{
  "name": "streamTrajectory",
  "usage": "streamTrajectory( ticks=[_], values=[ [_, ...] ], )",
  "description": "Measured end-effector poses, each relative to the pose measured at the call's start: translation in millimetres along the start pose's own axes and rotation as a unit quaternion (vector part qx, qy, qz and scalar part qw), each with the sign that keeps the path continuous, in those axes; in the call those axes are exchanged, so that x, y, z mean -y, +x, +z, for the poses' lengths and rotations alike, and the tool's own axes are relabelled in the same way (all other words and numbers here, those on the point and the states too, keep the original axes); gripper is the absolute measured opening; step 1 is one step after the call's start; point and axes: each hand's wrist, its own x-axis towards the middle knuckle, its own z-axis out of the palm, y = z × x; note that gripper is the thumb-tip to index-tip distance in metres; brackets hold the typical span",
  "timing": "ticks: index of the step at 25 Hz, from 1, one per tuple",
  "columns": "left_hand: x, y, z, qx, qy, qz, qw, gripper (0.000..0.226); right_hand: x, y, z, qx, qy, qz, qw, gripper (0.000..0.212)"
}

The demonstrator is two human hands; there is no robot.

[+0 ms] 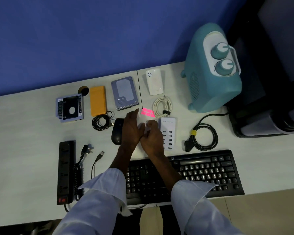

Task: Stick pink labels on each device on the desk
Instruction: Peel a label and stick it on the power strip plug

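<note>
A white backing sheet with several pink labels at its far end lies in the middle of the desk. My left hand holds the sheet's left side with its fingers stretched toward the labels. My right hand pinches the sheet's near part, fingers curled. Devices around them: a black mouse, a white multi-port USB charger, a hard drive, an orange case, a drive caddy, a white adapter, a black keyboard, a black power strip and a teal heater.
A coiled white cable lies beside the labels, a black coiled cord runs to the heater, and a small black USB cable lies by the mouse. A blue wall backs the desk. A dark chair stands at the right.
</note>
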Motion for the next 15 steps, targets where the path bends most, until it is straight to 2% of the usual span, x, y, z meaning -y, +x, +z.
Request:
streamTrajectory(
  ticks=[3,6,8,15],
  values=[
    [4.2,14.1,9.2,0.047,0.010,-0.012,0.999,0.066,-1.9,1.3,-3.2,0.012,0.006,0.007,1.000,0.034],
    [8.4,29.5,10.3,0.073,0.017,0.011,0.997,0.070,-0.3,2.9,-5.5,0.013,0.000,0.019,1.000,0.053],
    [7.1,37.9,8.5,0.085,0.019,0.032,0.996,0.071,-1.1,4.1,-5.6,0.018,-0.010,0.014,1.000,0.056],
    [1.4,53.4,5.3,0.053,0.031,0.066,0.996,0.047,-7.9,5.3,-5.8,0.045,-0.051,0.023,0.997,0.057]
  ],
)
